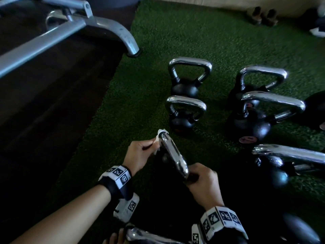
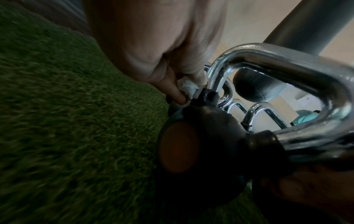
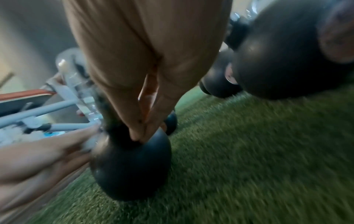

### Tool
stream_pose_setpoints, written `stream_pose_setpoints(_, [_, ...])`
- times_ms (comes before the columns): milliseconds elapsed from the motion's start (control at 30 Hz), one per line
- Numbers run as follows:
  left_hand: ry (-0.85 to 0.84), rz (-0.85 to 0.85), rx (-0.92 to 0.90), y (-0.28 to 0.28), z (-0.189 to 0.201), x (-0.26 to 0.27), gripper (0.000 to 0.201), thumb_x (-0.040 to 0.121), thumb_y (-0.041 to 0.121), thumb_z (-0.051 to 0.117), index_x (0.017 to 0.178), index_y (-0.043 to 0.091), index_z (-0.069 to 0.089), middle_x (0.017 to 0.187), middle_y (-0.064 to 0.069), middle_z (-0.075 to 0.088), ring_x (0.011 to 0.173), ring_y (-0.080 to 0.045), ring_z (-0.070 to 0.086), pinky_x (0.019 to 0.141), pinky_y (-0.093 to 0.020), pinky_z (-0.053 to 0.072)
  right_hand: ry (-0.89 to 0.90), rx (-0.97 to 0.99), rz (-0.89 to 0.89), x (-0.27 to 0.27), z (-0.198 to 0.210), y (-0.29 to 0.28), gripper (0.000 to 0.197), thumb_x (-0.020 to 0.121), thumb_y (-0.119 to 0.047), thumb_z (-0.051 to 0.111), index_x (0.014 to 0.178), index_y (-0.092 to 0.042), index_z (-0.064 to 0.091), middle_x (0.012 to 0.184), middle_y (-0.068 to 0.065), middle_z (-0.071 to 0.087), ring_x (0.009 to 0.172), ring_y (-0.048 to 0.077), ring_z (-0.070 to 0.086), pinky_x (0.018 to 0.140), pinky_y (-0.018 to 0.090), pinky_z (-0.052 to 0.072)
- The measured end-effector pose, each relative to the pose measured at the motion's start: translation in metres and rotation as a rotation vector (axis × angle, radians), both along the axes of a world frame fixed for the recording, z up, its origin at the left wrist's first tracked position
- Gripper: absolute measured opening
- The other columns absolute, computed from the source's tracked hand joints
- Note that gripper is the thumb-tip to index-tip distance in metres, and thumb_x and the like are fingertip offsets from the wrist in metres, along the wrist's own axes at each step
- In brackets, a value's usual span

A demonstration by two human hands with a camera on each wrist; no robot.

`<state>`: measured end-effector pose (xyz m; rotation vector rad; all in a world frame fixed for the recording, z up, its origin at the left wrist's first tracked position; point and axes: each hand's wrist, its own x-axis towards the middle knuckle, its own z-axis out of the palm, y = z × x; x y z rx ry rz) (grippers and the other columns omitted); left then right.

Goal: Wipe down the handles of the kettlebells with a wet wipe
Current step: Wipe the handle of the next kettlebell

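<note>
Head view: left hand (image 1: 139, 154) pinches a white wet wipe (image 1: 159, 138) against the far corner of a chrome kettlebell handle (image 1: 173, 154); right hand (image 1: 202, 182), fingers curled, grips its near end, on green turf (image 1: 175, 41). Left wrist view: fingertips (image 2: 178, 95) clamp the wipe at the handle's base, above the black kettlebell (image 2: 206, 145). Right wrist view, blurred: fingers together, wrapped on the handle's stem.

Bare forearms, black wrist straps (image 1: 118, 189) carrying white blocks printed with black square marker patterns (image 1: 222, 218)

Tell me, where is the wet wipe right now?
In the head view, the wet wipe is pinched in the left hand, against the far end of the chrome handle.
</note>
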<state>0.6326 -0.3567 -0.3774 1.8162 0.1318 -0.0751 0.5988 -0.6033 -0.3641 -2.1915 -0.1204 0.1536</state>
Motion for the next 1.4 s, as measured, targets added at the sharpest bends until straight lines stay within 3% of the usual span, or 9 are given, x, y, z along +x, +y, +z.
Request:
stream_pose_setpoints(67, [-0.007, 0.002, 0.042, -0.01, -0.001, 0.014, 0.023, 0.099, 0.026, 0.068, 0.09, 0.011, 0.082, 0.112, 0.009, 0.079, 0.118, -0.001, 0.067, 0.107, -0.026, 0.048, 0.002, -0.034, 0.097, 0.0, -0.002, 0.003, 0.032, 0.074, 0.001, 0.082, 0.092, -0.025, 0.083, 0.082, -0.017, 0.071, 0.081, -0.011, 0.066, 0.07, 0.0, 0.043])
stream_pose_setpoints(200, [0.035, -0.078, 0.007, -0.026, 0.011, 0.026, 0.021, 0.102, 0.02, 0.064, 0.115, 0.017, 0.08, 0.103, 0.018, 0.079, 0.1, 0.004, 0.071, 0.094, -0.016, 0.05, 0.129, -0.062, 0.218, 0.012, 0.006, 0.003, 0.028, 0.083, -0.003, 0.076, 0.097, -0.026, 0.083, 0.093, -0.014, 0.075, 0.083, -0.019, 0.062, 0.081, -0.003, 0.039])
stream_pose_setpoints(367, [-0.009, -0.201, 0.268, -0.024, 0.016, 0.023, 0.022, 0.103, 0.027, 0.063, 0.117, 0.026, 0.079, 0.103, 0.014, 0.08, 0.099, 0.007, 0.071, 0.098, -0.023, 0.053, 0.177, -0.015, 0.029, 0.042, 0.007, 0.004, 0.043, 0.08, -0.029, 0.086, 0.12, -0.037, 0.071, 0.11, -0.016, 0.065, 0.1, 0.001, 0.065, 0.09, 0.015, 0.052])
stream_pose_setpoints(500, [-0.016, -0.144, 0.368, -0.028, 0.029, 0.023, 0.018, 0.1, 0.028, 0.067, 0.108, 0.024, 0.082, 0.093, 0.009, 0.081, 0.088, 0.005, 0.072, 0.088, -0.018, 0.055, 0.335, 0.034, 0.104, 0.048, 0.007, 0.013, 0.042, 0.08, -0.034, 0.086, 0.117, -0.042, 0.067, 0.088, -0.026, 0.061, 0.085, -0.006, 0.061, 0.07, 0.005, 0.042])
stream_pose_setpoints(700, [-0.216, -0.124, 0.248, -0.028, 0.038, 0.023, 0.017, 0.098, 0.023, 0.071, 0.11, 0.021, 0.082, 0.105, 0.012, 0.08, 0.098, 0.001, 0.074, 0.087, -0.027, 0.06, 0.379, 0.132, 0.002, 0.045, -0.006, 0.016, 0.045, 0.074, -0.037, 0.09, 0.114, -0.047, 0.072, 0.09, -0.019, 0.076, 0.083, -0.007, 0.069, 0.072, 0.011, 0.049])
stream_pose_setpoints(833, [-0.01, -0.157, 0.118, -0.02, 0.035, 0.04, 0.018, 0.099, 0.024, 0.07, 0.112, 0.019, 0.081, 0.103, 0.007, 0.08, 0.103, -0.01, 0.075, 0.095, -0.035, 0.059, 0.388, 0.15, -0.017, 0.047, -0.009, 0.017, 0.061, 0.073, -0.034, 0.091, 0.129, -0.037, 0.068, 0.097, -0.017, 0.074, 0.089, -0.005, 0.067, 0.081, 0.015, 0.053])
stream_pose_setpoints(1100, [-0.135, -0.121, -0.014, -0.024, 0.057, 0.008, 0.028, 0.092, 0.031, 0.072, 0.109, 0.012, 0.081, 0.08, 0.016, 0.077, 0.079, 0.005, 0.069, 0.079, -0.018, 0.053, 0.378, 0.123, -0.006, 0.047, -0.02, 0.013, 0.059, 0.071, -0.038, 0.092, 0.127, -0.036, 0.071, 0.102, -0.016, 0.078, 0.095, 0.0, 0.072, 0.09, 0.024, 0.058])
stream_pose_setpoints(1200, [-0.048, -0.046, -0.06, -0.027, 0.068, 0.018, 0.019, 0.092, 0.023, 0.075, 0.105, 0.011, 0.082, 0.08, 0.01, 0.079, 0.074, 0.002, 0.069, 0.074, -0.018, 0.054, 0.349, 0.105, 0.006, 0.048, -0.015, 0.015, 0.053, 0.074, -0.036, 0.09, 0.124, -0.037, 0.071, 0.099, -0.019, 0.075, 0.09, -0.007, 0.067, 0.077, 0.01, 0.05])
stream_pose_setpoints(1400, [0.286, -0.19, -0.239, -0.017, 0.074, -0.006, 0.01, 0.086, 0.013, 0.077, 0.093, 0.005, 0.077, 0.075, -0.003, 0.076, 0.064, -0.006, 0.07, 0.06, -0.019, 0.057, 0.376, 0.098, 0.034, 0.049, -0.024, 0.01, 0.06, 0.067, -0.047, 0.091, 0.123, -0.039, 0.072, 0.104, -0.017, 0.078, 0.098, 0.0, 0.071, 0.096, 0.03, 0.057])
